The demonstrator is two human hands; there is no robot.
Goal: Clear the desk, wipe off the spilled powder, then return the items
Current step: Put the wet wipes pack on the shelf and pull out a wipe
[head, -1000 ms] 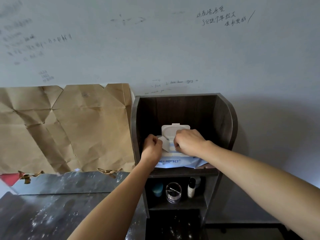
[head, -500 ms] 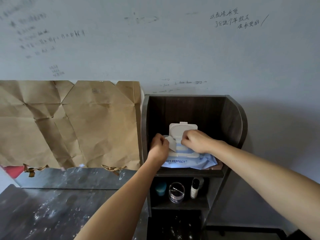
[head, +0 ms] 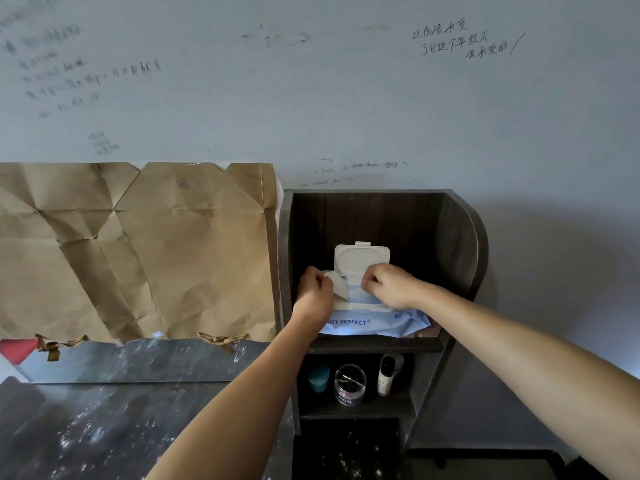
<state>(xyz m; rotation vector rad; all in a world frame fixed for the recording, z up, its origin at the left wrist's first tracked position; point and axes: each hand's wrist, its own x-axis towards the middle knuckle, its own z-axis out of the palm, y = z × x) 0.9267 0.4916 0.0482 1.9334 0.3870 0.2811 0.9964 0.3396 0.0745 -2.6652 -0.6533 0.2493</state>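
Observation:
A blue pack of wet wipes (head: 374,323) lies on the top shelf of a dark wooden rack (head: 460,237), its white flip lid (head: 362,258) standing open. My left hand (head: 313,292) pinches a white seal flap (head: 337,284) at the pack's opening. My right hand (head: 388,285) is curled over the opening, its fingertips pinching at the wipes inside; what they hold is hidden. The dark desk (head: 104,427) at lower left is speckled with white powder.
On the lower shelf stand a teal jar (head: 318,377), a clear round jar (head: 349,384) and a small white bottle (head: 386,375). Crumpled brown paper (head: 138,251) covers the wall behind the desk. A red object (head: 15,351) shows at the far left.
The view has shifted slightly, so the rack sits further right in frame. Both hands stay at the wipes pack; the right hand has moved slightly lower on the opening.

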